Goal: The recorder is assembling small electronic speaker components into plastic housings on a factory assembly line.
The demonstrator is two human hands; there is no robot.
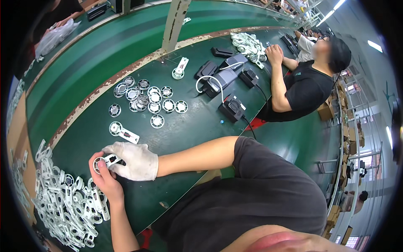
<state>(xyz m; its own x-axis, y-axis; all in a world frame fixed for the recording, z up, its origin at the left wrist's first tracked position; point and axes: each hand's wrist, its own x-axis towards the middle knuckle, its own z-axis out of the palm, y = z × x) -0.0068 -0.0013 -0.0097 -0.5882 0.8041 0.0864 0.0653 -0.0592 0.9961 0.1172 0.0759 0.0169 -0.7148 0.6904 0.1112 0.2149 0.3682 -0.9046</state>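
Observation:
Between my two hands is a white plastic part with a round ringed head and a short handle (111, 159). My bare left hand (108, 181) grips its round end, thumb on top. My right hand (136, 161), in a whitish glove, closes its fingers on the handle end. Just beyond them a similar white part (128, 135) lies flat on the green table, its round head to the left. To the left of my left hand spreads a big heap of such white parts (67, 206). Several loose round ringed discs (155, 97) are scattered farther off.
Two dark box-shaped devices (226, 77) with white cables and black adapters (232, 108) stand at the table's right side. A co-worker in black (304, 86) sits past them, hands near another white pile (249, 45). A metal post (174, 25) rises by the worn belt edge.

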